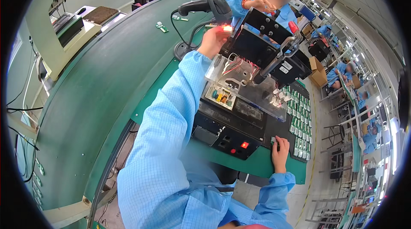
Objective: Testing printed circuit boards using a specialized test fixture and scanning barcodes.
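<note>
Green curved conveyor belt on the left of a factory hall. Left hand raised under a mounted scanner, fingers pinched on a small board. Right hand flat beside a tray of boards, fingers together.

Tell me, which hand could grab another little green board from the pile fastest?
Probably the right hand. It already rests at the edge of the green boards beside the black tester. The left hand is stretched far up, holding something small under the scanner.
</note>
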### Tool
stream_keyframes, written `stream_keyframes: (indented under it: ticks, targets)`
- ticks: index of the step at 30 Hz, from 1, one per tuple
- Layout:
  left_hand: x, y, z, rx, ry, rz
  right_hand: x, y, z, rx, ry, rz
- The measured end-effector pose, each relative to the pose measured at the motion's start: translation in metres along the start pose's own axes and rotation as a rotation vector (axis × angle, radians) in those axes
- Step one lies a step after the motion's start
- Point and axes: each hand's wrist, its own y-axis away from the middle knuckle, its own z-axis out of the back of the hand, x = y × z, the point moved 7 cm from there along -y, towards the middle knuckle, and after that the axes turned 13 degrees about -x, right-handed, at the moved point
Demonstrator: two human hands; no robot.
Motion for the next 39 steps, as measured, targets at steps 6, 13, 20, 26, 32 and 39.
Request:
stream_keyframes:
  ticks: [6,13,20,26,32,39]
  targets:
    - [-0.004,0.010,0.010,0.077,0.023,0.164,0.006,0.002,-0.002,0.009,-0.001,-0.021]
    - [-0.001,-0.004,0.006,0.321,-0.128,0.341,0.008,-0.002,-0.001,0.016,0.013,-0.023]
    - [-0.003,-0.041,-0.002,0.467,-0.170,0.326,0.010,-0.005,-0.002,0.020,0.036,-0.034]
    - [0.009,-0.067,-0.003,0.443,0.002,0.366,0.012,-0.006,-0.001,0.019,0.041,-0.043]
    - [0.016,-0.077,-0.007,0.541,0.101,0.379,0.013,-0.006,-0.001,0.038,0.053,-0.032]
    - [0.018,-0.077,-0.018,0.508,0.097,0.286,0.012,-0.004,-0.001,0.041,0.048,-0.027]
